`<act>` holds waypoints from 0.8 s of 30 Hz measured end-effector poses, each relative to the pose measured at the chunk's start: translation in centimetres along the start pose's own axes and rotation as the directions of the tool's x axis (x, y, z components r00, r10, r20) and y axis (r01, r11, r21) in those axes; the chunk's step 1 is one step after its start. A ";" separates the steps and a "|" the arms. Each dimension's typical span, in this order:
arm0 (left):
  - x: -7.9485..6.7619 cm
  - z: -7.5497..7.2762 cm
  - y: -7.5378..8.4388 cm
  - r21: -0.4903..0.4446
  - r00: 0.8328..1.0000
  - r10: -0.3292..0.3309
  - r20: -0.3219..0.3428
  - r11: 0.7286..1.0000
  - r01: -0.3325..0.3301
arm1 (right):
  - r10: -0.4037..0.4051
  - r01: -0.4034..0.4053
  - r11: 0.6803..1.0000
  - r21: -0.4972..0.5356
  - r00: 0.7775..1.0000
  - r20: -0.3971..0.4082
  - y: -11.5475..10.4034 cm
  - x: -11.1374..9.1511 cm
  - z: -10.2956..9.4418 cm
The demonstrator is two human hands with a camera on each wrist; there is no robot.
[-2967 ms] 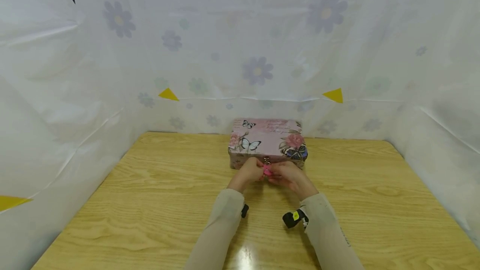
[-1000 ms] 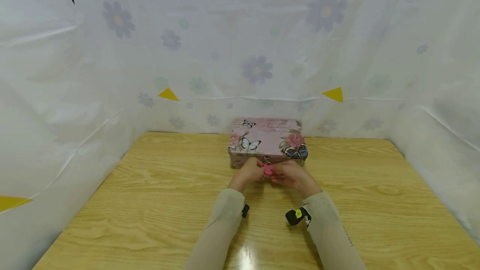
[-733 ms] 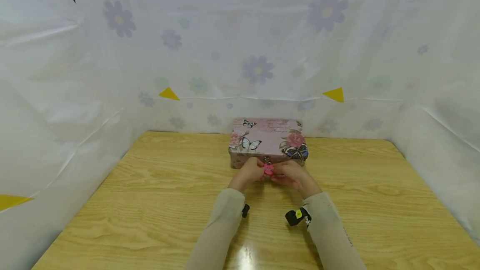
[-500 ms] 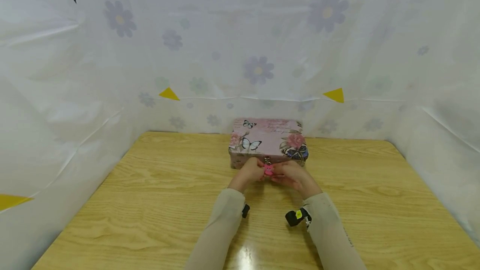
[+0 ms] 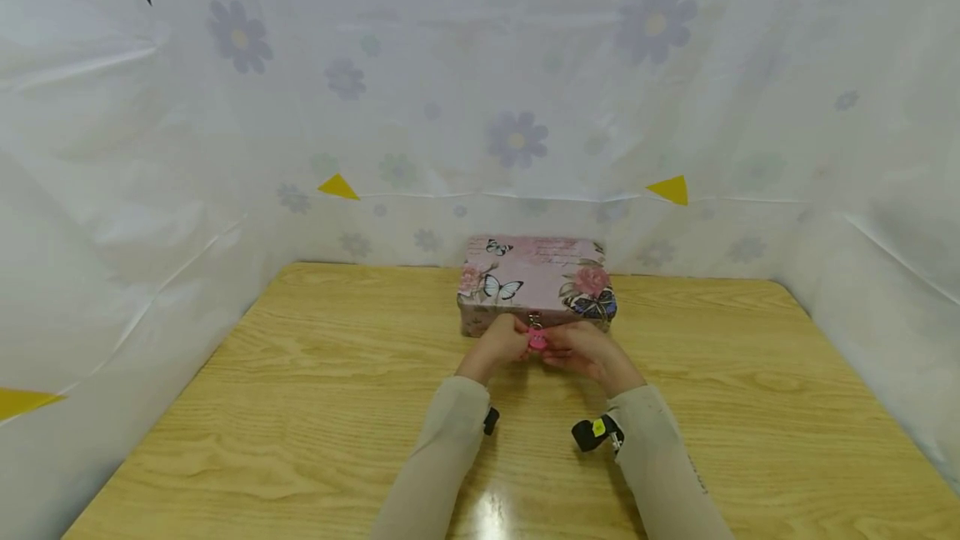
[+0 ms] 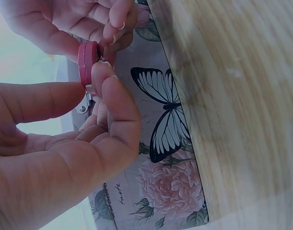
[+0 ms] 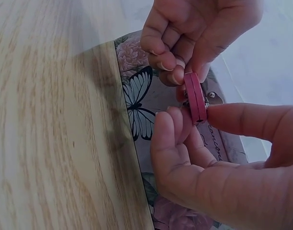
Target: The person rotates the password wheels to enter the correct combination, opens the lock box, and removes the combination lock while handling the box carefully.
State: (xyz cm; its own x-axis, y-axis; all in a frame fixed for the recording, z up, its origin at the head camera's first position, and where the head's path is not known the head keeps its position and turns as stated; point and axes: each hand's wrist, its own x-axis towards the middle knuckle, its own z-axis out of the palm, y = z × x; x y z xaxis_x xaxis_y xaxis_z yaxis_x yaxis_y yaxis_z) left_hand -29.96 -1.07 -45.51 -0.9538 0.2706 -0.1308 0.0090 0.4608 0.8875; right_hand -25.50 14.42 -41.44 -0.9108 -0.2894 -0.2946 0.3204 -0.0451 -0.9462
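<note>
A pink flat-lidded box [image 5: 528,269], printed with butterflies and roses, stands closed at the back of the table. From the clasp on its front hangs a small pink padlock [image 5: 537,341] with a metal shackle. My left hand [image 5: 497,346] pinches the padlock's left side between thumb and forefinger. On the opposite side, my right hand [image 5: 590,352] grips it between thumb and fingers. Both wrist views show the padlock [image 6: 87,62] edge-on, with a seam along its rim. The fingers hide parts of its faces, and in the right wrist view the padlock [image 7: 196,98] has small metal parts showing.
The wooden table [image 5: 337,407] reaches forward from a white floral curtain [image 5: 450,90] that hangs behind and on both sides. A black wrist camera [image 5: 592,433] sits by the right sleeve. Yellow and dark triangles mark the curtain.
Over three seconds, my right hand and wrist have shifted slightly right, and the padlock has moved a little right and tilted back and forth. My left hand and the box stay in place.
</note>
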 end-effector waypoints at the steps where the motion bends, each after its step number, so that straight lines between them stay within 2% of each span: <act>1: 0.5 -0.1 -0.4 -0.024 1.000 -0.008 0.013 1.000 0.009 | -0.001 0.001 1.000 -0.002 1.000 0.002 0.0 0.0 0.0; 6: 0.8 -0.2 -0.9 -0.046 0.999 0.035 0.033 0.998 -0.033 | -0.024 0.024 1.000 -0.005 0.999 0.027 0.1 -0.1 0.0; 7: 0.3 -0.3 -0.2 -0.033 0.999 -0.007 0.032 0.999 0.008 | -0.030 0.030 1.000 -0.005 0.999 0.031 0.1 -0.1 0.1; 9: -0.6 -0.6 0.8 -0.022 1.000 -0.007 0.025 1.000 0.007 | -0.037 0.037 0.999 0.001 0.999 0.032 0.1 -0.1 0.1; 12: -3.1 -1.1 3.4 -0.008 0.999 -0.042 0.008 0.999 0.042 | -0.045 0.045 0.999 0.002 0.998 0.031 0.1 -0.1 0.2; 16: -4.9 -1.4 4.9 -0.007 1.000 -0.028 -0.004 1.000 0.028 | -0.053 0.053 0.999 -0.004 0.998 0.025 0.0 -0.2 0.2; 24: -4.9 -1.5 4.9 -0.015 1.000 -0.018 -0.003 1.000 0.018 | -0.048 0.048 0.999 0.004 0.999 0.000 -0.1 -0.2 0.2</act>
State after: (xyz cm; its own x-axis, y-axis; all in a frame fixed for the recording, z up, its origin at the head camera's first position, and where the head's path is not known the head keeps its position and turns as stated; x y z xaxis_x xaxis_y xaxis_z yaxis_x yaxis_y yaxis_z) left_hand -25.70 -1.35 -39.85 -0.9545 0.2603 -0.1452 -0.0122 0.4526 0.8916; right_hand -25.30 14.29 -41.28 -0.9251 -0.2872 -0.2484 0.2769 -0.0629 -0.9588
